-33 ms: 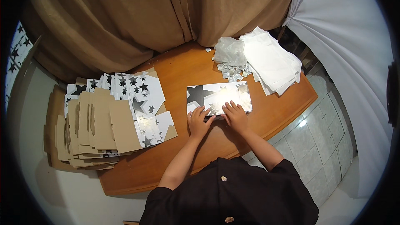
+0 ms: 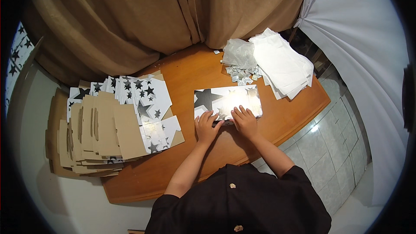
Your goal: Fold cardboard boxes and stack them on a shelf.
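Note:
A closed cardboard box [image 2: 227, 97], white with black and grey stars, lies in front of me on the wooden table. My left hand [image 2: 207, 126] rests at its near left corner, fingertips on the lid and thumb along the front edge. Farther right on the same edge is my right hand [image 2: 245, 122], its fingers spread over the lid. Both hands are open and touch the box without wrapping round it. Light glares off the right half of the lid. The box's inside is hidden.
Flattened star-printed cartons [image 2: 130, 125] are piled on the table's left side. Behind the box lie small silvery packets [image 2: 241, 74] under a clear plastic bag [image 2: 239, 53]. White paper sheets [image 2: 281, 63] are stacked at the back right. A brown curtain [image 2: 130, 13] borders the table's [image 2: 182, 67] far edge.

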The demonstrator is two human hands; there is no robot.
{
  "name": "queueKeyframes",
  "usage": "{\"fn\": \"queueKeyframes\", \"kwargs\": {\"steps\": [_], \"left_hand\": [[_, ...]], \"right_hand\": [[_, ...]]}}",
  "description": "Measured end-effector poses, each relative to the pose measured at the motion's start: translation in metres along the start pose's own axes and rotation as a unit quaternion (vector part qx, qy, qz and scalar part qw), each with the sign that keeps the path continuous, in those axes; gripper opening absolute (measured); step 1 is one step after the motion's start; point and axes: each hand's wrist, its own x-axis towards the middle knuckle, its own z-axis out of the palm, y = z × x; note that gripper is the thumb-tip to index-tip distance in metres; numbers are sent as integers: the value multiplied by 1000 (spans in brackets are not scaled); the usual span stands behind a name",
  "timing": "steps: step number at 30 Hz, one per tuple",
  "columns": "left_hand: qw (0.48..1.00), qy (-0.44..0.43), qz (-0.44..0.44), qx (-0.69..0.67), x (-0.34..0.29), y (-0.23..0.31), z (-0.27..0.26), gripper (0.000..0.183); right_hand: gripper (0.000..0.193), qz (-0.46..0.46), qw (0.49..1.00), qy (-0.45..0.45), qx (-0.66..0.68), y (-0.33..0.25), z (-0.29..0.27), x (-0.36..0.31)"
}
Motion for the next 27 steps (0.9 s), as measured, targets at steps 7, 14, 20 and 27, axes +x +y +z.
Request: {"fn": "queueKeyframes", "kwargs": {"steps": [7, 14, 20, 27], "left_hand": [[999, 10, 29, 12, -3, -13, 0, 32], [991, 4, 134, 22, -24, -29, -40, 26], [973, 190, -112, -73, -61, -17, -23, 42], [932, 55, -239, -267, -108, 31, -2, 79]], "right_hand": [[30, -18, 999, 19, -22, -7, -11, 6], [20, 222, 934, 18, 280, 1, -73, 23], [42, 314, 890, 38, 328, 42, -48, -26], [56, 417, 734, -15, 535, 20, -30, -41]]}}
